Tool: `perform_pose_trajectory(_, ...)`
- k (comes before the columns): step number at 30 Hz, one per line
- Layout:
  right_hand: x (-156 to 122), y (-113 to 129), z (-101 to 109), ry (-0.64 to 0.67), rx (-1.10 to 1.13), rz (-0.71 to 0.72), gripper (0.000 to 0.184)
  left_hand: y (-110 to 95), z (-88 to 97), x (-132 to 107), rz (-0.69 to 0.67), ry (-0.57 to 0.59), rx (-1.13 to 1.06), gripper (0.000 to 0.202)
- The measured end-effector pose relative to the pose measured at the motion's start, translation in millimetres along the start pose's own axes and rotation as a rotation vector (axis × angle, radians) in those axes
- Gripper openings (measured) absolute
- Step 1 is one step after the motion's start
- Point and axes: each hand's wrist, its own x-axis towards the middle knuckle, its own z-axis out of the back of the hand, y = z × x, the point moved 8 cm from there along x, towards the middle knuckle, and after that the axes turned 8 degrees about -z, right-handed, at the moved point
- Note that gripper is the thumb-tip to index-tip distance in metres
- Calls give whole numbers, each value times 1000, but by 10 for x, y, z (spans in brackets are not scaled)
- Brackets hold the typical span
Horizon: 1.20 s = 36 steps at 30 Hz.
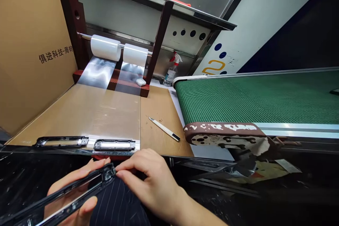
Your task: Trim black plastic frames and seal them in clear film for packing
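- Head view: the lower-left end of the long black plastic frame (pixel 58 197) ran off the picture edge, and the right hand (pixel 149 180) covered part of its upper end.
- The left hand (pixel 70 192) lay partly behind the frame, with its fingers above the frame and its thumb below, holding it.
- The right hand pinched the frame's upper end between thumb and fingers, so both grips were closed on it.
- The frame's long axis ran diagonally, rising from lower left toward upper right, above a pinstriped dark cloth (pixel 119 203).
- Two similar black frames (pixel 61 142) lay along the near edge of the film-covered board (pixel 87 116), just beyond the hands.
- A white utility knife (pixel 164 129) lay on the tan board (pixel 161 107), near the green conveyor belt (pixel 251 99).
- Two white film rolls (pixel 119 50) sat on a steel rod at the far edge.
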Motion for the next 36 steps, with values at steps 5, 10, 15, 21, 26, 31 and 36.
perform_pose_trajectory(5, 1, -9, 1, -2, -66, 32, 10, -174, -166, 1, -253, 89, 223, 36)
perform_pose_trajectory(10, -10, 10, -40, 28, -100, 22, 9, -195, -186, 28, -233, 121, 238, 40)
perform_pose_trajectory(15, 14, -36, -31, 104, 14, -97, 8, -249, -170, 42, -259, 95, 305, 38)
perform_pose_trajectory(21, 0, -77, -42, 187, 150, -189, 8, -319, -155, 100, -350, 151, 394, 38)
perform_pose_trajectory(26, -16, -117, -61, 224, 158, -196, 15, -339, -124, 113, -359, 125, 356, 35)
perform_pose_trajectory(31, -54, -268, -128, 274, 121, -262, 22, -377, -140, 153, -399, 189, 437, 28)
perform_pose_trajectory(36, -111, -419, -232, 350, 148, -332, 22, -293, 3, 234, -491, 289, 617, 36)
